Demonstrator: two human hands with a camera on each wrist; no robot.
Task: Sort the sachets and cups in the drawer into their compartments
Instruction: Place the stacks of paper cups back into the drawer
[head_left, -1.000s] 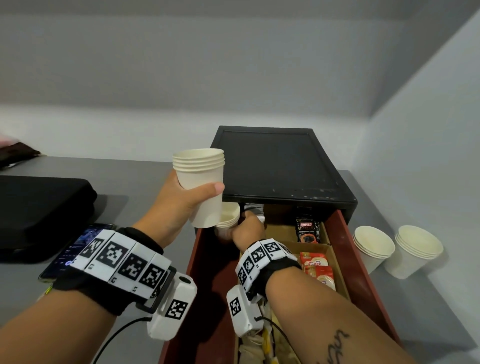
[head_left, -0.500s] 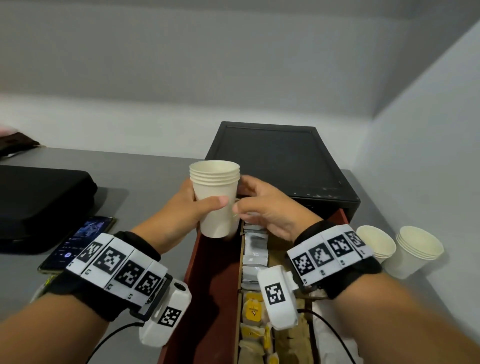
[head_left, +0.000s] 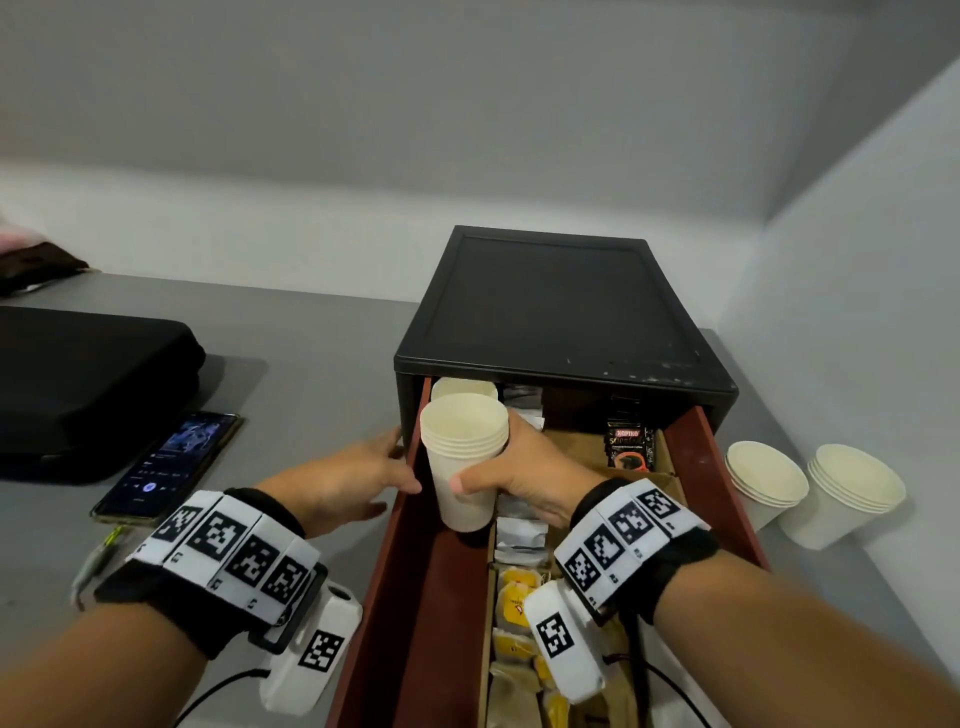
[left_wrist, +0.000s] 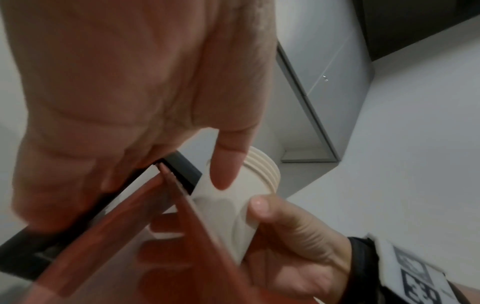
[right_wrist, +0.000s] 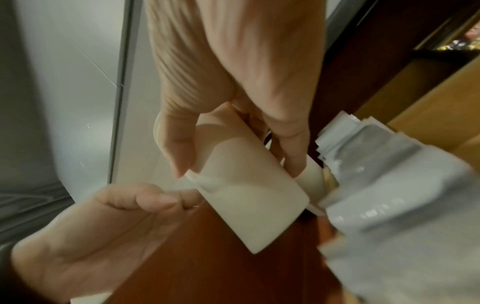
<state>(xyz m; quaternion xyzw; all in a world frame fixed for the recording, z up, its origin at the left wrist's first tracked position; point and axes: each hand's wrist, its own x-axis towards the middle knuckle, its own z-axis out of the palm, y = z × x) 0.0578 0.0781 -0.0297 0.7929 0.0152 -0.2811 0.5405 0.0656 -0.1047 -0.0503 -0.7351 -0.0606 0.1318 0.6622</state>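
Over drawer (head_left: 691, 467), R hand (head_left: 524, 478) grips cup stack (head_left: 462, 462); L hand (head_left: 348, 478) open.

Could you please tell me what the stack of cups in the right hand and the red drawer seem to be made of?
Stack of cups: apparently paper, matte cream, with thin rolled rims nested closely.
Red drawer: probably plastic; the left wrist view shows its wall thin, smooth and slightly translucent, with fingers visible through it.
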